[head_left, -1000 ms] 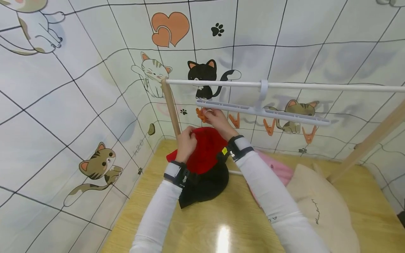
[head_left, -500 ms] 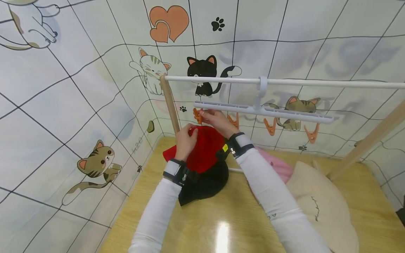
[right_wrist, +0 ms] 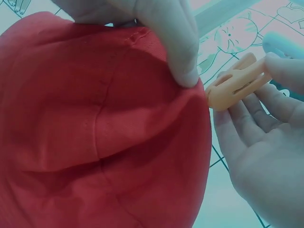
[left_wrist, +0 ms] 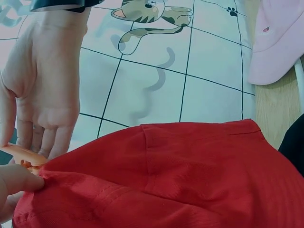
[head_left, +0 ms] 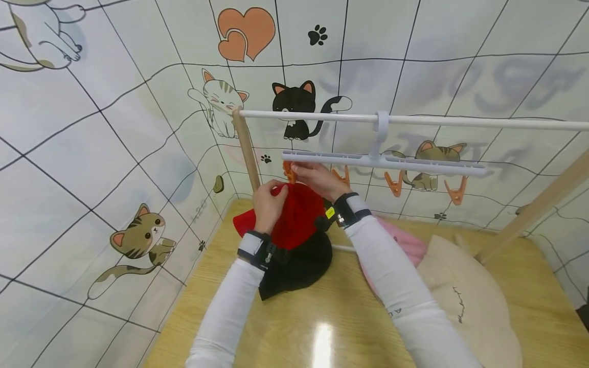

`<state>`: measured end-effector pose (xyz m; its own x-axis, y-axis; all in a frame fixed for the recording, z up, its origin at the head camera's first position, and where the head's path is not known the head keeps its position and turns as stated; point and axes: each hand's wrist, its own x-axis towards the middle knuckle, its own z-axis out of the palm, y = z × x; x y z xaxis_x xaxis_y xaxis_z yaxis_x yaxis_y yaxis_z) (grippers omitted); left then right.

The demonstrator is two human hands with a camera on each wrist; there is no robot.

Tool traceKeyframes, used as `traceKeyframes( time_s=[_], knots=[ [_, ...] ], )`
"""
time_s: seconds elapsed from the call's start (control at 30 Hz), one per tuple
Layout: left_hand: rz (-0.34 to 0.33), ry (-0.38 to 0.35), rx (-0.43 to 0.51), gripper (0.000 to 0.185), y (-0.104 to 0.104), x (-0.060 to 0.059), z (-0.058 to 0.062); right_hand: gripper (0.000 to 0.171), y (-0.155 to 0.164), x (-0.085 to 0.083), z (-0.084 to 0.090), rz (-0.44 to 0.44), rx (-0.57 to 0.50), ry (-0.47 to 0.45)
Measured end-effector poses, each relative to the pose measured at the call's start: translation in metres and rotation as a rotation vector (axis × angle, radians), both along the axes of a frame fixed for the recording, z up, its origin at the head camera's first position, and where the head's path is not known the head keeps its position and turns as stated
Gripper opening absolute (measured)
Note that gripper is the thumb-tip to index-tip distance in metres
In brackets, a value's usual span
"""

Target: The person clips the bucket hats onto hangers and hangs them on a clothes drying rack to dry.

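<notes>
A red cap is held up under a white clip hanger that hangs from a white rod. My left hand pinches the cap's upper edge between thumb and fingers. My right hand pinches the leftmost orange clip of the hanger. In the right wrist view the orange clip touches the edge of the red cap. The left wrist view shows the red cap, the clip and the right hand behind it.
A black cap lies on the wooden table under the red one. A pink cap and a beige cap lie to the right. Three more orange clips hang free. Wooden posts carry the rod.
The red cap's edge has come up slightly, closer to the leftmost clip. Both hands keep their grips.
</notes>
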<state>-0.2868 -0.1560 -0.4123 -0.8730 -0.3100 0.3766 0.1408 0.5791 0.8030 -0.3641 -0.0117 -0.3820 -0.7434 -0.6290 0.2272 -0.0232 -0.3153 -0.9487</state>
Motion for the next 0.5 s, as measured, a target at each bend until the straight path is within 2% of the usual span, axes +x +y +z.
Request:
traceKeyframes(
  time_s=[0.27,0.5],
  knots=[
    [0.022,0.008,0.018,0.021,0.0038,0.0002,-0.0015,0.029,-0.0005,0.0027,0.0008,-0.011,-0.002,0.009],
    [0.046,0.044,0.063,0.020,0.0056,0.0012,0.0000,0.036,0.0005,0.0040,0.0000,-0.053,0.040,0.020]
  ],
)
